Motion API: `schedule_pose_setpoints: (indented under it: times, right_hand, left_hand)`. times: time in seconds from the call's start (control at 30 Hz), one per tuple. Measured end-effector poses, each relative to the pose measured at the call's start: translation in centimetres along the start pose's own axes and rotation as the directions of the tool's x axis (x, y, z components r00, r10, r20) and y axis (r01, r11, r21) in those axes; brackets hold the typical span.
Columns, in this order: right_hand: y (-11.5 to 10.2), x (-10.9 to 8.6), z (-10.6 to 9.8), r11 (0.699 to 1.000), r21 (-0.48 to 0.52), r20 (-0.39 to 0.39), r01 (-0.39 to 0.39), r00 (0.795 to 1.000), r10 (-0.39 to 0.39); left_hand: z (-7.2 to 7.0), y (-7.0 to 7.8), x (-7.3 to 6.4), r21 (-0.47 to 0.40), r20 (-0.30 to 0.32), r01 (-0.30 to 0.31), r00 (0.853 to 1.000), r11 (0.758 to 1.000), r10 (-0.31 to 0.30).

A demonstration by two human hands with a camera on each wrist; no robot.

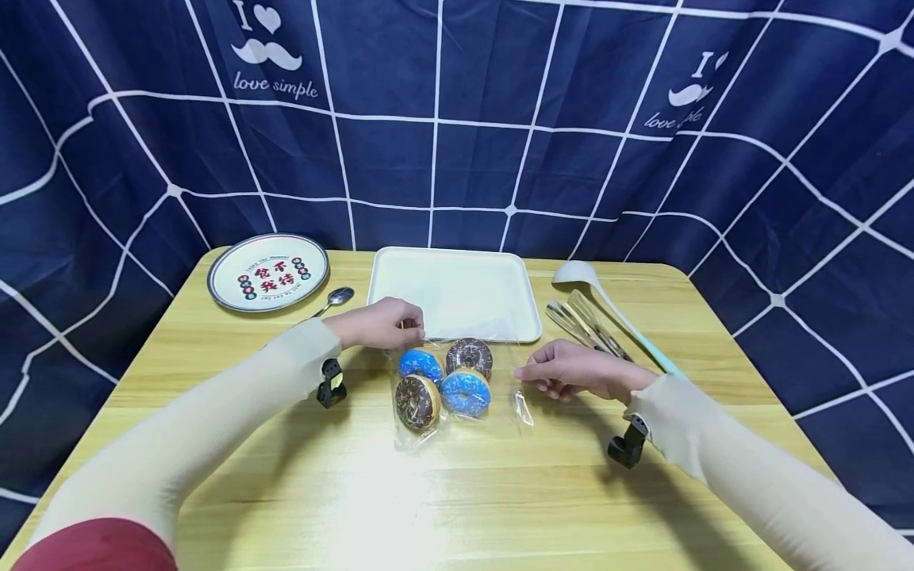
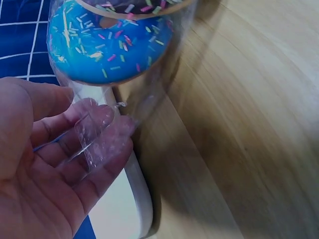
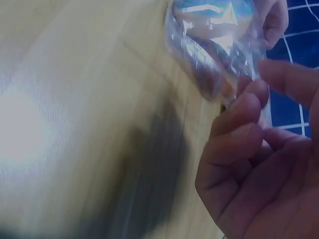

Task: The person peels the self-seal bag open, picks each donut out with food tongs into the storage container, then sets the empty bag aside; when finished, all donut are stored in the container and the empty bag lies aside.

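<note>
A clear plastic bag (image 1: 432, 428) holds two blue-iced donuts (image 1: 466, 393) and two chocolate-iced donuts (image 1: 417, 403), all with sprinkles. Its left upper edge is pinched by my left hand (image 1: 385, 323), just in front of the white tray. In the left wrist view, thin film crosses the fingers (image 2: 102, 144) below a blue donut (image 2: 112, 50). My right hand (image 1: 574, 369) pinches the bag's right edge between thumb and forefinger, the other fingers curled beneath. Glare on the bag (image 3: 219, 45) blurs its contents in the right wrist view.
Behind the bag lies the white tray (image 1: 453, 289). A patterned plate (image 1: 268, 272) and a metal spoon (image 1: 339, 296) are at left. To the right are a ladle (image 1: 574, 274) and metal utensils (image 1: 593, 317), partly behind my right hand. Dark blue cloth (image 1: 471, 174) surrounds the wooden table (image 1: 457, 507).
</note>
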State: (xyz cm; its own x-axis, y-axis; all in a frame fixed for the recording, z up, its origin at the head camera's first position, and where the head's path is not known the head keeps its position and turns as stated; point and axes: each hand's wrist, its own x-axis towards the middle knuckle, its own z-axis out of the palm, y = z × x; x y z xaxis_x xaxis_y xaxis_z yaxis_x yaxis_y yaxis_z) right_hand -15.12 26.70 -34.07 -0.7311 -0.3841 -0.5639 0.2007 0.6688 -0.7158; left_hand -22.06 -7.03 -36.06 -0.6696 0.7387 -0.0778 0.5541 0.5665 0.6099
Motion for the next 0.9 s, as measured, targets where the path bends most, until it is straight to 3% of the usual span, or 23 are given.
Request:
schedule_pose_setpoints:
  times: [0.2,0.53,0.67,0.9]
  right_hand:
    - [-0.46,0.36,0.47,0.999,-0.010,-0.032,0.045,0.998,-0.045]
    - [-0.39,0.68,0.75,0.999,-0.030,-0.093,0.041,0.995,-0.044]
    - [-0.10,0.74,0.74,0.998,-0.027,-0.115,0.053,0.992,-0.055]
    - [0.15,0.51,0.30,0.997,-0.033,-0.099,0.076,0.992,-0.079]
  left_hand:
    - [-0.06,-0.16,-0.50,-0.079,0.038,0.037,0.999,0.996,-0.034]
    - [0.03,-0.09,-0.60,-0.134,0.060,0.069,0.996,0.989,-0.061]
    - [0.07,-0.14,-0.65,-0.160,0.060,0.051,0.997,0.986,-0.042]
    - [0.14,-0.25,-0.76,-0.133,0.026,0.032,0.999,0.991,-0.029]
